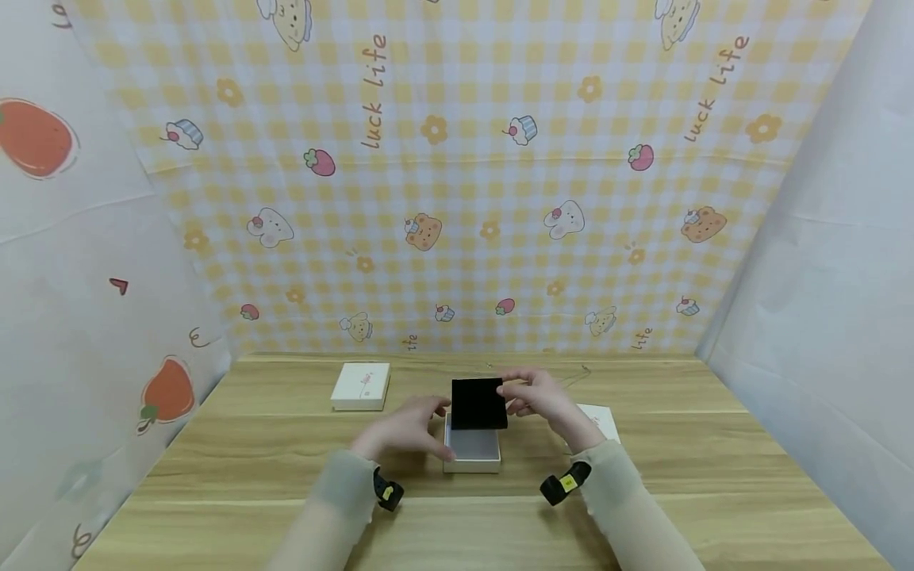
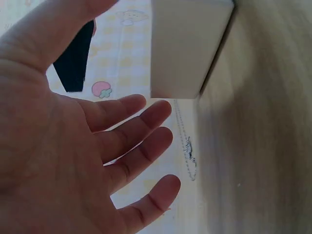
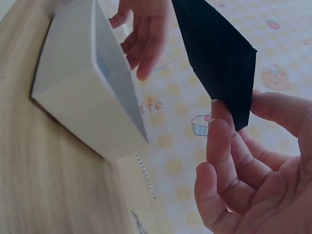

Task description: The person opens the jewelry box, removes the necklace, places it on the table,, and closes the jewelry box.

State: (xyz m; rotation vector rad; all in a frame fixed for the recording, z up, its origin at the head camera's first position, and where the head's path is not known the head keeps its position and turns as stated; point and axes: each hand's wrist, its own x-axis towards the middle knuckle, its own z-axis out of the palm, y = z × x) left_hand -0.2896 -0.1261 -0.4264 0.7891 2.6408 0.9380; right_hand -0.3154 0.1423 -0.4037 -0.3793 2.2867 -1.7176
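An open white box (image 1: 472, 466) stands on the table, and its pale inside shows. Over the box's back part, a thin square black pad (image 1: 477, 403) is held up and tilted. My right hand (image 1: 541, 398) pinches the pad's right edge between thumb and fingers, which the right wrist view shows closely at the pad's corner (image 3: 239, 92). My left hand (image 1: 408, 429) is at the box's left side with thumb and fingers spread apart. In the left wrist view its fingers (image 2: 146, 119) are loosely bent beside the box wall (image 2: 187, 48); whether the thumb touches it, I cannot tell.
A white box with red script (image 1: 361, 386) sits at the back left. Partly behind my right wrist lies a white printed lid or box (image 1: 600, 420). Thin silvery chains (image 2: 189, 151) lie toward the table's back edge, before a checked cloth backdrop (image 1: 457, 190).
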